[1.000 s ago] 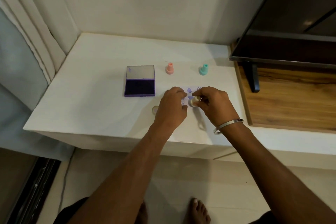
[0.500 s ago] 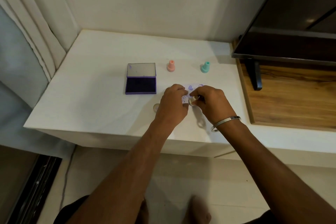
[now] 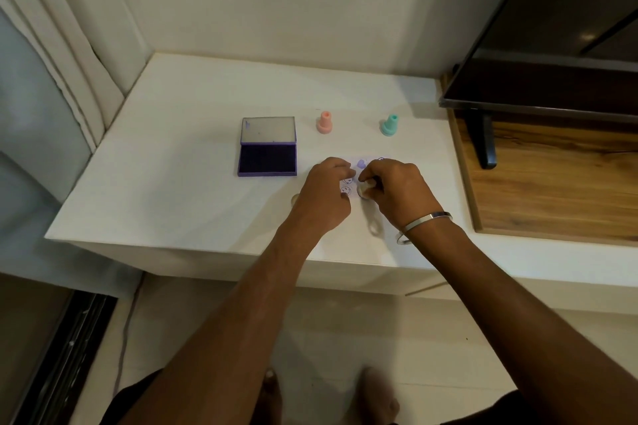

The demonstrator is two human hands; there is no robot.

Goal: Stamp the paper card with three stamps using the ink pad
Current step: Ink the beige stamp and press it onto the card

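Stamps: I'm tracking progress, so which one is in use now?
The pale cream stamp gripped by the right hand on the white paper card; the pink stamp and teal stamp stand untouched.

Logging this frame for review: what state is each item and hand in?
ink pad: lid open, lying flat
pink stamp: upright, untouched
teal stamp: upright, untouched
cream stamp: gripped, pressed on the card
paper card: flat, bearing purple prints
left hand: resting on the card
right hand: closed on cream stamp

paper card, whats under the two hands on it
On the paper card, purple smiley prints show between the left hand and right hand, which grips a cream stamp. Anything beneath the palms is hidden.
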